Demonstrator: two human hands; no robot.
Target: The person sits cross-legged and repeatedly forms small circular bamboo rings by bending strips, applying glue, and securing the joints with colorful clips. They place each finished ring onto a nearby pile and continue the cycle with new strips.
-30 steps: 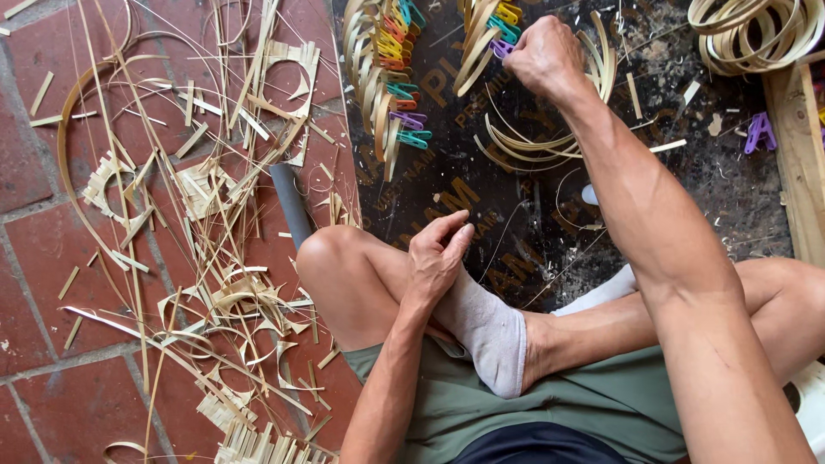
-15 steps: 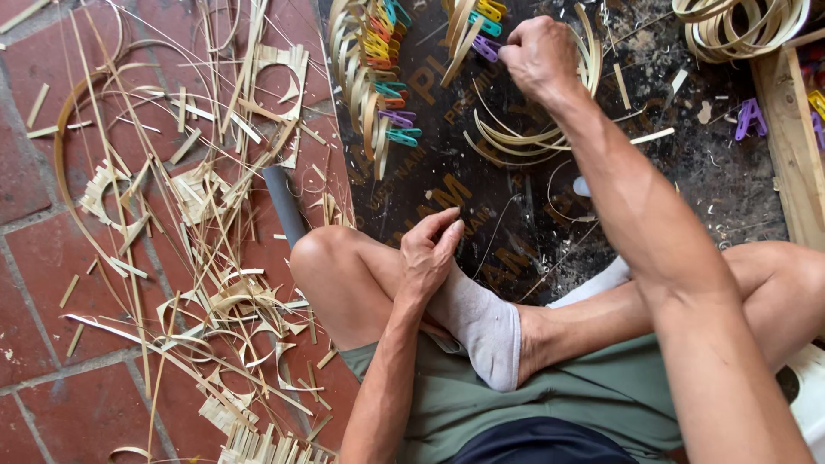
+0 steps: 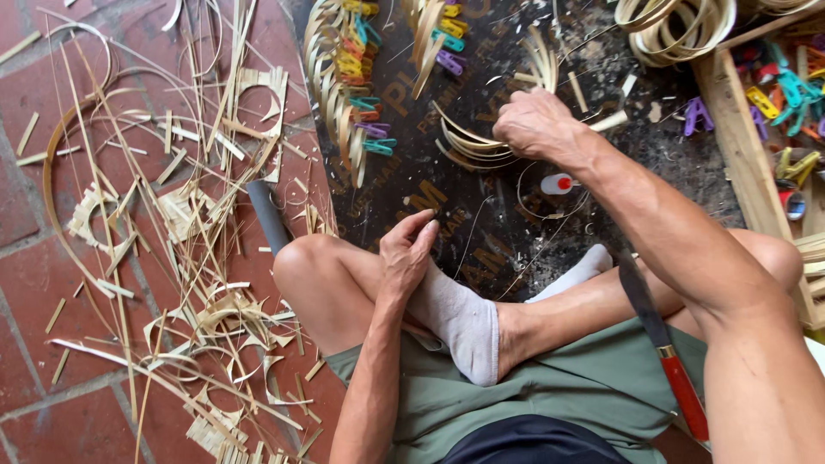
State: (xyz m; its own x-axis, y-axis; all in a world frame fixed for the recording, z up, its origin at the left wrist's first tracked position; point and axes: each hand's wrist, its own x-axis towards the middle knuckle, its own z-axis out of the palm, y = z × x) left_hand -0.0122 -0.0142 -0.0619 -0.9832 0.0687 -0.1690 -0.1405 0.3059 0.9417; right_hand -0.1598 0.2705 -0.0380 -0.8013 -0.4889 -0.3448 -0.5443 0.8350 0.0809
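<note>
From the head view, the likeliest trouble is the bundle of curved bamboo strips (image 3: 481,142) springing apart: the right hand (image 3: 540,127) closes over only one end of it, and bent slivers like these probably push back, so a loose hold could let them fan out across the dark board (image 3: 412,198). A second risk sits close to the body: a knife with a red handle (image 3: 666,348) lies along the right thigh, blade pointing up toward the forearm, and a careless pull back of that arm could brush it. The small white bottle with a red cap (image 3: 559,183) lies just below the right wrist and could be knocked and rolled. The right arm reaches forward, nearly straight, knuckles up, fingers curled down and pressed together on the strips; whether the thumb pinches underneath I cannot tell. The left hand (image 3: 406,258) rests on the grey sock (image 3: 460,314) over the crossed foot, fingers loosely together and holding nothing, elbow bent in by the knee.
</note>
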